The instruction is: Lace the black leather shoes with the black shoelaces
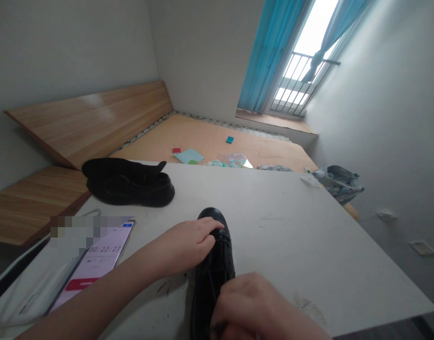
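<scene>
A black leather lace-up shoe (212, 276) lies on the white table (291, 245), its toe pointing away from me. My left hand (188, 244) reaches in from the left, its fingers curled over the shoe's upper near the toe. My right hand (250, 307) sits over the near part of the shoe, by the laces, at the bottom edge of the view. Its fingertips are hidden behind the back of the hand. A second black shoe (128, 183) lies on its side at the far left of the table, out of reach of both hands.
A smartphone (96, 264) showing a running timer lies on a white cloth at the table's left edge. Beyond the far edge stand wooden bed boards (92, 123). Coloured papers and plastic bags lie on them, and a grey bag (339, 184) sits to the right.
</scene>
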Available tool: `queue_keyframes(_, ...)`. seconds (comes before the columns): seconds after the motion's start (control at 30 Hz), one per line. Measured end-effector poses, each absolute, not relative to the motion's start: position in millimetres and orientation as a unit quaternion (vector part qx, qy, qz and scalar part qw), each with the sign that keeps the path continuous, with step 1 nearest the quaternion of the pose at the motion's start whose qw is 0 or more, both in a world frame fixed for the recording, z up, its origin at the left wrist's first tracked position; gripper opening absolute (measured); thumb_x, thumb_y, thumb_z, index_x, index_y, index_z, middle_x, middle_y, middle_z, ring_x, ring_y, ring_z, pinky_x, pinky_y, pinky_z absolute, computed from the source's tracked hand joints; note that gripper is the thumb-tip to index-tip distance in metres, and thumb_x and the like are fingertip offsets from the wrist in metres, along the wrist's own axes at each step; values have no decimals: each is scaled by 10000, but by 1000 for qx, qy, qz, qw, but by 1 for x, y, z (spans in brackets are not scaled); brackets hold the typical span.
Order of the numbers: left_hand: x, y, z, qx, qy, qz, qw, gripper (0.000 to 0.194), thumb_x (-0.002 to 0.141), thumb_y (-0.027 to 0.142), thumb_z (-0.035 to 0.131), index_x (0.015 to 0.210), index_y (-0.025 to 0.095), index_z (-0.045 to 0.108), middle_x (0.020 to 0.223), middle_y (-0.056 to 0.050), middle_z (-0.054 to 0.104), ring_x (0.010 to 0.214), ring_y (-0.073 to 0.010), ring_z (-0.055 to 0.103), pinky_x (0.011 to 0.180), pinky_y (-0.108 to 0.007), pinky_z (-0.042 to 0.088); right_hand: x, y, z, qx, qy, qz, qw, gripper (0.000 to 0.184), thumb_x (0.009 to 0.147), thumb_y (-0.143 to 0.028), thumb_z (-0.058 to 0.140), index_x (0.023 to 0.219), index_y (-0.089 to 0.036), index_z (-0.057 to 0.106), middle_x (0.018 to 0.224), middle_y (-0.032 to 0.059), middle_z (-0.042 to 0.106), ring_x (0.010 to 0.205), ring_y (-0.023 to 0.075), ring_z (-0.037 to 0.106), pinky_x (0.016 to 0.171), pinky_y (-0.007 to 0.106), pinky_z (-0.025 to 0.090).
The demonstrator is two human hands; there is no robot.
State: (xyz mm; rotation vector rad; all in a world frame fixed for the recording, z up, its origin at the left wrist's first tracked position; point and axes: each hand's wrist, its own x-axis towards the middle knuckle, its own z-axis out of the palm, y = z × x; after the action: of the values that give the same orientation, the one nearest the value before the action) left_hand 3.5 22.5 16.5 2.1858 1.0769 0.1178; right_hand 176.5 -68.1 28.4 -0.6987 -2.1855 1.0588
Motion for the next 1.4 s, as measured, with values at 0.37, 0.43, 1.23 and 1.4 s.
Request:
queue_keyframes(0.37,0,26,31,788,460,141,384,291,890,251,351,836,202,632,892,-30,683,880,-224,613,800,-335,461,182,-3,34,-386,-389,616,566,324,854,-461,691,735,-193,552,615,-52,495,536,81,396,530,179,353)
queue_keyframes(0.43,0,21,36,790,438,157,401,286,888,250,369,797,202,636,870,-23,669,863,-215,597,797,-327,443,180,-3,33,-375,-393,625,561,313,865,-455,679,743,-191,561,614,-46,529,536,81,428,539,180,370)
queue_keyframes(1.23,4,-13,52,806,422,92,405,152,945,286,504,1071,267,587,1101,1,675,990,-221,621,821,-332,449,186,-8,43,-311,-299,775,462,265,819,-388,692,710,-175,578,634,11,690,404,72,575,415,142,389)
queue_keyframes(1.4,6,-15,49,810,407,120,404,105,927,307,522,954,236,594,1002,-14,661,931,-222,592,803,-332,443,186,-11,43,-404,-439,639,486,299,887,-443,591,729,-189,573,625,14,662,428,96,519,441,203,388)
